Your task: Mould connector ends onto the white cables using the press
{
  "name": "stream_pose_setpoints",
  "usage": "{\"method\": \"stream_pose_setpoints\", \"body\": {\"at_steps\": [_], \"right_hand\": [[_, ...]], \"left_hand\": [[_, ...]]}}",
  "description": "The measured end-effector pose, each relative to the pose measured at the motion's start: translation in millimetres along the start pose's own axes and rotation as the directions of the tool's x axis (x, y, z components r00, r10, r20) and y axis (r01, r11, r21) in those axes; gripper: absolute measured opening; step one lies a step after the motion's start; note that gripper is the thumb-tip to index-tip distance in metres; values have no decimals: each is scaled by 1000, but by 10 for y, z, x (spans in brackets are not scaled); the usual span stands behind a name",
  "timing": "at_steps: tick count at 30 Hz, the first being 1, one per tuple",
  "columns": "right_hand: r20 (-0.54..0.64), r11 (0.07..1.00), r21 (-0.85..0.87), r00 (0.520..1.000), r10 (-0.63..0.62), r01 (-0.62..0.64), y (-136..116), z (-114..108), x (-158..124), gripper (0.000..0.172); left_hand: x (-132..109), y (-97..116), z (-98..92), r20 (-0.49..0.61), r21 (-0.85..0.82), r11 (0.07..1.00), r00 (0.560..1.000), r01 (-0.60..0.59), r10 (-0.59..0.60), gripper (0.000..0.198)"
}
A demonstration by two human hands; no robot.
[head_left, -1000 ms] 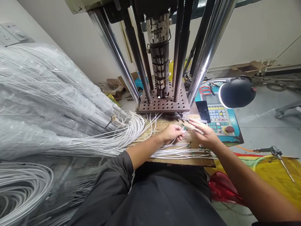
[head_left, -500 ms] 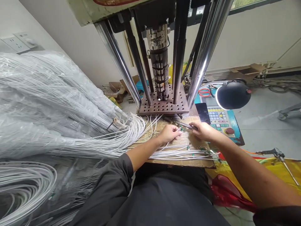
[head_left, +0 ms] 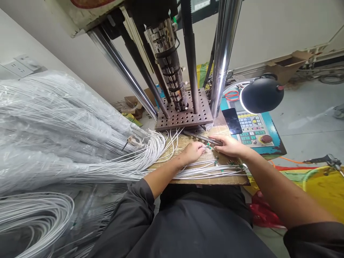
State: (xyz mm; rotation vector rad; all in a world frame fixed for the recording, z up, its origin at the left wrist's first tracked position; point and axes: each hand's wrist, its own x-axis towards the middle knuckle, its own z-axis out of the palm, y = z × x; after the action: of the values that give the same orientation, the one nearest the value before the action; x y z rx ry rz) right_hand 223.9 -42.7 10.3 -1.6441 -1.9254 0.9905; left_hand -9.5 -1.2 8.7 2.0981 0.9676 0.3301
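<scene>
My left hand (head_left: 192,153) is closed on a white cable, its fingertips near the cable's small green end piece (head_left: 209,146). Just right of it, my right hand (head_left: 228,146) has its fingers stretched apart. A slim dark metal tool (head_left: 200,137), perhaps tweezers, lies on the cardboard (head_left: 185,144), its near end between my right thumb and fingers. Below my hands, several white cables (head_left: 199,173) run across the board, with green pieces (head_left: 231,163) at their right ends.
Behind the board stands a press with a perforated metal plate (head_left: 185,120) and steel columns. A bundle of white cables (head_left: 152,152) comes from plastic-wrapped stacks (head_left: 48,118) at left. To the right are a control panel (head_left: 252,132), a phone (head_left: 232,121) and a black lamp (head_left: 262,96).
My right hand has loosened from the metal tool, which now lies further left on the cardboard. My left hand still holds the cable. The view has shifted slightly.
</scene>
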Motion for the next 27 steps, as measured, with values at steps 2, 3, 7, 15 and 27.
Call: {"method": "stream_pose_setpoints", "body": {"at_steps": [2, 3, 7, 15, 27], "right_hand": [[30, 999, 33, 999, 17, -18, -18, -24, -25, 73], [41, 998, 48, 999, 24, -26, -31, -34, -34, 76], [45, 995, 87, 998, 43, -47, -79, -52, -42, 80], [7, 995, 98, 1000, 0, -1, -33, -11, 2, 76], [-27, 998, 66, 999, -19, 21, 72, 60, 31, 69]], "left_hand": [[5, 42, 8, -2, 72, 997, 1000, -31, 31, 23], [12, 59, 13, -2, 100, 994, 999, -37, 37, 24], [41, 56, 50, 24, 89, 995, 999, 35, -37, 26], [53, -54, 148, -31, 16, 998, 998, 55, -54, 29], [92, -80, 157, -28, -43, 993, 993, 113, -115, 27]]}}
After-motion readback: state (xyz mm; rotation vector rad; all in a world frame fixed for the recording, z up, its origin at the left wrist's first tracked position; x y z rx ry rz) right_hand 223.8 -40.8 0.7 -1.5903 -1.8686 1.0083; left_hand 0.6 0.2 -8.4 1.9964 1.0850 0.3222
